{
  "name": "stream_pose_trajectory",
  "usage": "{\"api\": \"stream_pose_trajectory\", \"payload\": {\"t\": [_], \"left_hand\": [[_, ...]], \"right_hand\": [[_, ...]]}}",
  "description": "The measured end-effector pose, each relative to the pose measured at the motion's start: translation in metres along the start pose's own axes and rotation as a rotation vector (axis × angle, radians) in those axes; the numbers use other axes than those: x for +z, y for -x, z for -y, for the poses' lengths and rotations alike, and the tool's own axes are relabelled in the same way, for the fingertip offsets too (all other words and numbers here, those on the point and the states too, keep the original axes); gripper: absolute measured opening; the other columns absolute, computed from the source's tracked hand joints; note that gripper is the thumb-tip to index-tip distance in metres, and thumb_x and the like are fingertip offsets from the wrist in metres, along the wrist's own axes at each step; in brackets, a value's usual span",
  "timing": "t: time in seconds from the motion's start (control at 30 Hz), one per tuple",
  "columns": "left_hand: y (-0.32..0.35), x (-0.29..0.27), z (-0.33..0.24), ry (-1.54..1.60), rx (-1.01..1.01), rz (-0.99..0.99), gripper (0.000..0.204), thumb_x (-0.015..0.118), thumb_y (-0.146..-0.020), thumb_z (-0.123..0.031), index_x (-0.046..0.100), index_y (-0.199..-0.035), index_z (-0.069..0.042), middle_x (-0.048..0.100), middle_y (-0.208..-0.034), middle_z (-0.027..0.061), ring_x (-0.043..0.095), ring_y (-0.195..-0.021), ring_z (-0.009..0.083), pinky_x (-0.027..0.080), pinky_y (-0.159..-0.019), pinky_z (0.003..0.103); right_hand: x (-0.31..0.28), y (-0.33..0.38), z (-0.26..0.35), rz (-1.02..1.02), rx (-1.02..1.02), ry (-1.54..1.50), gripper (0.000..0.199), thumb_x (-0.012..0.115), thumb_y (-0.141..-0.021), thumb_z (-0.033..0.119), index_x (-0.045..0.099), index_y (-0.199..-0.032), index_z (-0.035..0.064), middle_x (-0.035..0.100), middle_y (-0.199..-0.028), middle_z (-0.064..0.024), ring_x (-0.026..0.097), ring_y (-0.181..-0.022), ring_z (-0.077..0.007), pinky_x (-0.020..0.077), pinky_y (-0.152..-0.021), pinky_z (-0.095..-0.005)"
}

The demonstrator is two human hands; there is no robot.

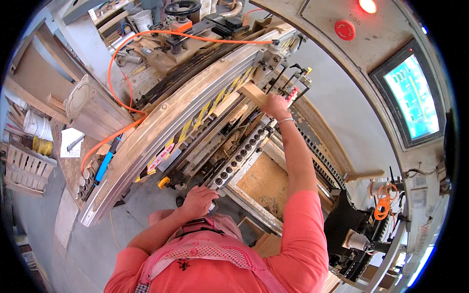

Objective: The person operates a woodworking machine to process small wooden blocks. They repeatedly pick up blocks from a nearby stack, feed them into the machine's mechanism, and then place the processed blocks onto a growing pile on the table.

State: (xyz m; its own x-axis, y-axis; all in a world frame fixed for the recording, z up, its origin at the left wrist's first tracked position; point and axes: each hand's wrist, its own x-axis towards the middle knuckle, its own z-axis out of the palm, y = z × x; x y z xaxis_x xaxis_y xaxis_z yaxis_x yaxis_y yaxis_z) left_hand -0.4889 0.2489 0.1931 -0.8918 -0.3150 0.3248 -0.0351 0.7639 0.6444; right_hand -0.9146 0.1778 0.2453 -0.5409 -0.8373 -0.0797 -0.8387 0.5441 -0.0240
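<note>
My right hand (276, 106), a band round its wrist, reaches out over the machine. It is closed on the near end of a pale wooden board (253, 94), beside a clamp with red and yellow parts (296, 93). Close to my body, my left hand (197, 202) is bent with its fingers curled together at the near end of a metal rail with a row of black round knobs (239, 158). Whatever lies under those left fingers is hidden. Between the hands runs the machine bed (210, 149), with wood strips and sawdust on it.
A long beam with yellow-black striped tape (195, 119) crosses on the left, an orange hose (113, 73) looping over it. At right stands a control panel with a lit screen (413, 95) and red button (345, 30). A sawdust-covered tray (264, 180) lies below my right arm.
</note>
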Motion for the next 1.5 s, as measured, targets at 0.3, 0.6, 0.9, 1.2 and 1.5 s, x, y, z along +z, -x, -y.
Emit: {"api": "stream_pose_trajectory", "payload": {"t": [0.3, 0.6, 0.9, 1.2, 1.5], "left_hand": [[-0.022, 0.006, -0.006, 0.349, -0.373, -0.230, 0.020, 0.060, -0.079, -0.003, 0.062, -0.098, -0.006, 0.063, -0.085, 0.0056, 0.059, -0.070, 0.0166, 0.045, -0.063, 0.028], [-0.096, 0.035, 0.009, 1.397, -0.522, -0.098, 0.048, 0.064, -0.081, -0.004, 0.043, -0.125, -0.004, 0.056, -0.111, 0.0024, 0.055, -0.090, 0.0081, 0.047, -0.073, 0.023], [-0.053, 0.037, 0.010, 1.041, -0.505, -0.342, 0.035, 0.068, -0.078, -0.007, 0.054, -0.110, -0.002, 0.061, -0.098, 0.0049, 0.059, -0.088, 0.0108, 0.049, -0.073, 0.025], [-0.041, 0.029, 0.003, 0.699, -0.523, -0.176, 0.043, 0.077, -0.071, -0.012, 0.057, -0.108, -0.004, 0.064, -0.095, 0.0050, 0.061, -0.085, 0.0100, 0.051, -0.074, 0.027], [-0.048, 0.021, 0.001, 0.669, -0.502, -0.131, 0.044, 0.076, -0.071, -0.008, 0.056, -0.110, -0.003, 0.063, -0.097, 0.0042, 0.060, -0.086, 0.0084, 0.050, -0.074, 0.025]], "right_hand": [[-0.027, 0.049, -0.011, -0.111, -0.074, 0.107, 0.026, 0.070, -0.061, 0.024, 0.068, -0.080, 0.0066, 0.065, -0.079, -0.0148, 0.064, -0.078, -0.0296, 0.0531, -0.068, -0.0389], [-0.045, 0.205, 0.045, 0.113, -0.439, -0.515, 0.041, 0.078, -0.054, 0.026, 0.065, -0.085, 0.0017, 0.061, -0.074, -0.0130, 0.059, -0.070, -0.0248, 0.0485, -0.063, -0.0350], [-0.031, 0.109, 0.000, 0.101, -0.121, -0.128, 0.039, 0.079, -0.057, 0.030, 0.067, -0.083, 0.0040, 0.066, -0.077, -0.0105, 0.062, -0.065, -0.0211, 0.0532, -0.062, -0.0321], [0.015, 0.001, -0.003, -0.109, 0.002, 0.030, 0.044, 0.077, -0.058, 0.041, 0.068, -0.080, 0.0032, 0.065, -0.084, -0.0144, 0.062, -0.086, -0.0299, 0.0497, -0.078, -0.0382], [0.020, 0.007, -0.008, -0.166, -0.061, -0.039, 0.046, 0.073, -0.066, 0.043, 0.062, -0.089, 0.0041, 0.065, -0.083, -0.0125, 0.056, -0.094, -0.0300, 0.0469, -0.079, -0.0392]]}}
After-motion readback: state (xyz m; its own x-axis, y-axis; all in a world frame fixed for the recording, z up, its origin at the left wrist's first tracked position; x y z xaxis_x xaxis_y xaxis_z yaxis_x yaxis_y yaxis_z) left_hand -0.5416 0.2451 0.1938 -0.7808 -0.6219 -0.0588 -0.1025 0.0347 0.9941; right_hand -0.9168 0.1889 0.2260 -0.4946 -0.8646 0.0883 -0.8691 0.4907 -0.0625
